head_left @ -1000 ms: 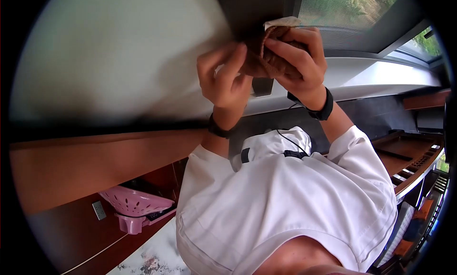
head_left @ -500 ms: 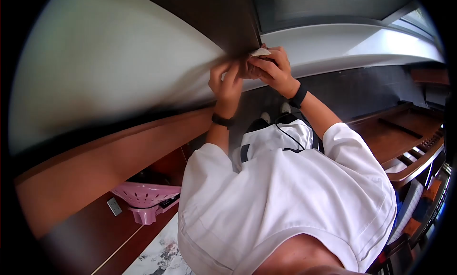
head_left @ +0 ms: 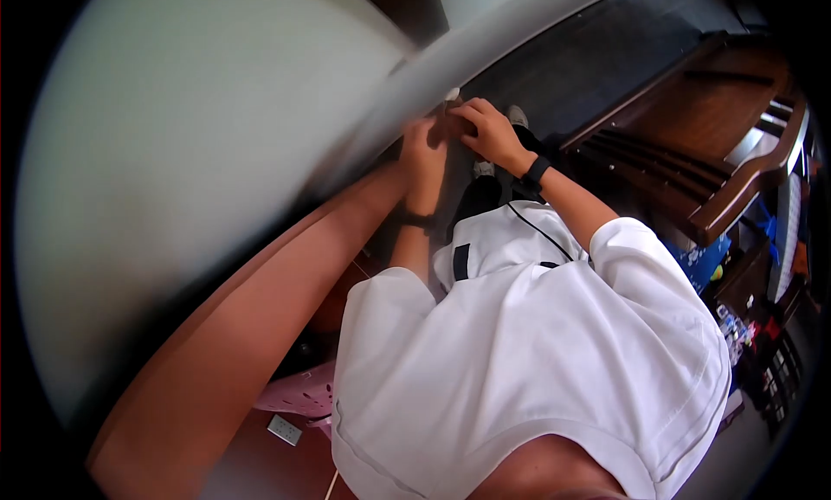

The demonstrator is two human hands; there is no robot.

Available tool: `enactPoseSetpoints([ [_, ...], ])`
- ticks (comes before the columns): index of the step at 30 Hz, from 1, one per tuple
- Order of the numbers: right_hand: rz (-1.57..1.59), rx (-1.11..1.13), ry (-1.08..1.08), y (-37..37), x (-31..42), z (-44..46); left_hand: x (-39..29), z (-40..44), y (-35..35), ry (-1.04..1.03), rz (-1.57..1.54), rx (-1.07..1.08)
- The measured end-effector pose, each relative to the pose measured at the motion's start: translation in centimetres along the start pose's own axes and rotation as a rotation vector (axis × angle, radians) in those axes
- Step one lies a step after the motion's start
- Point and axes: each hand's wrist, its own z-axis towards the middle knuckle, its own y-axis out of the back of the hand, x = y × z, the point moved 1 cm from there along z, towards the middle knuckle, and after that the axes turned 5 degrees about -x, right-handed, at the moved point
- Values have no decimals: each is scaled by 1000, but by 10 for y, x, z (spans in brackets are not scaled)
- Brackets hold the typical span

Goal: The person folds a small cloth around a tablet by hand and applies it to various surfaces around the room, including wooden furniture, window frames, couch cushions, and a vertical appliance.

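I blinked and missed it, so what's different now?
The view swung: the window is out of sight, and the pink basket shows lower. The right hand came leftward, closer to the left hand. The right still holds the brown cloth; the left's grip is unclear.

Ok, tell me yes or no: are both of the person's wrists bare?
No, a black band circles the wrist of the left hand, and another circles that of the right hand.
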Motion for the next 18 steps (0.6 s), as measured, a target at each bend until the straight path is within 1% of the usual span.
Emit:
enactPoseSetpoints([
  [1, -6, 65, -57, 1, 0, -16, 6, -15, -3, 18, -39, 60],
  [4, -68, 111, -172, 5, -7, -66, 12, -56, -16, 74, -94, 254],
  [5, -72, 148, -257, 10, -8, -81, 11, -66, -22, 88, -100, 315],
  [9, -87, 131, -445, 28, -23, -137, -9, -93, -46, 115, -152, 504],
  [12, -132, 47, -514, 43, -31, -176, -25, -109, -68, 77, -148, 637],
  [15, -117, -40, -613, 62, -37, -215, -41, -132, -96, 33, -158, 721],
  [18, -154, -140, -676, 85, -45, -258, -65, -159, -125, -41, -214, 760],
])
